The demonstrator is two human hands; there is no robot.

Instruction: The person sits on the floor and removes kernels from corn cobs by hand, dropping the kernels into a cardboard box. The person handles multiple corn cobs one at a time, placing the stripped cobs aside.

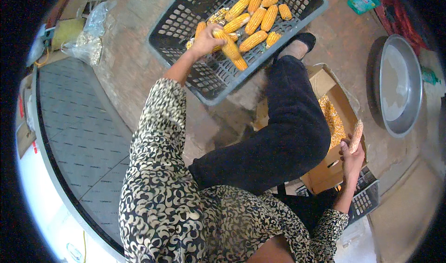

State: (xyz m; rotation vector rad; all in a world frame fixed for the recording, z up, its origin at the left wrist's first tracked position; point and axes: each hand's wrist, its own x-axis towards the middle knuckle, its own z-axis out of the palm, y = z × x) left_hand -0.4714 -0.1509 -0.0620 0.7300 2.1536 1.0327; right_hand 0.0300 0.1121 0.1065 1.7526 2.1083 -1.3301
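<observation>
My left hand [208,41] reaches into a black plastic crate [226,97] and grips a yellow ear of corn [231,50], blurred by motion. Several more ears of corn [256,21] lie on the crate's slatted floor, most full of kernels, a few with patchy rows. Off to the right, my right hand [352,160] holds a shelled corn cob [356,137], pale and pinkish, above the edge of a cardboard box [322,177]. Loose yellow kernels [332,123] fill part of that box, which my bent leg partly hides.
A metal basin [400,89] stands on the floor at right, near a green plastic bottle [365,1] and dark red netting [400,21]. Another black crate [365,198] is below the box. At left are a grey printed panel [83,130] and a clear plastic bag [91,47].
</observation>
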